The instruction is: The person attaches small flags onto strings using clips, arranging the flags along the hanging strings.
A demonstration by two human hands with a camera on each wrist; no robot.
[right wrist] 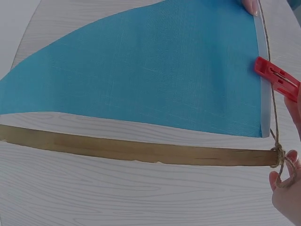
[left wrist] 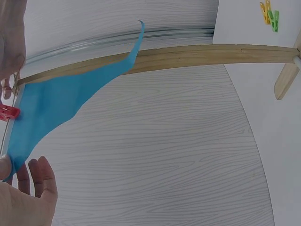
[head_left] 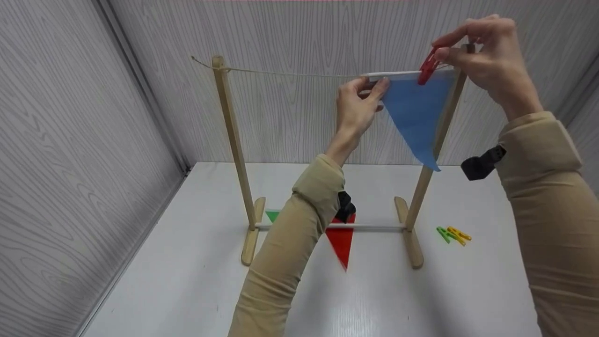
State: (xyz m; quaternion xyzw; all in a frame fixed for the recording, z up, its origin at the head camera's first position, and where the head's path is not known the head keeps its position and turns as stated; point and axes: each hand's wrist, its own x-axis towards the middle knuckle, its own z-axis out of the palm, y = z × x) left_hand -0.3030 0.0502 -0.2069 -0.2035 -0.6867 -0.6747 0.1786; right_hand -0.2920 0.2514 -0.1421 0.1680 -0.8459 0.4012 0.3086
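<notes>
A blue triangular pennant [head_left: 416,112] with a white top edge hangs along the string [head_left: 290,74], point down, near the right post. At its upper left corner my left hand [head_left: 358,103] pinches the edge between thumb and fingers. My right hand [head_left: 496,61] is beside the top of the right post and pinches a red clothespin [head_left: 427,66]. In the right wrist view the clothespin [right wrist: 277,77] has its tip over the pennant's white edge and the string. The string is knotted around the post end [right wrist: 277,155], close to my right fingers.
Two wooden posts [head_left: 231,135] on flat feet carry the string; a white bar [head_left: 379,227] joins them low down. A red pennant [head_left: 341,243] and a green one [head_left: 272,215], partly behind my left sleeve, lie by the bar. Green [head_left: 445,235] and yellow clothespins [head_left: 459,234] lie right.
</notes>
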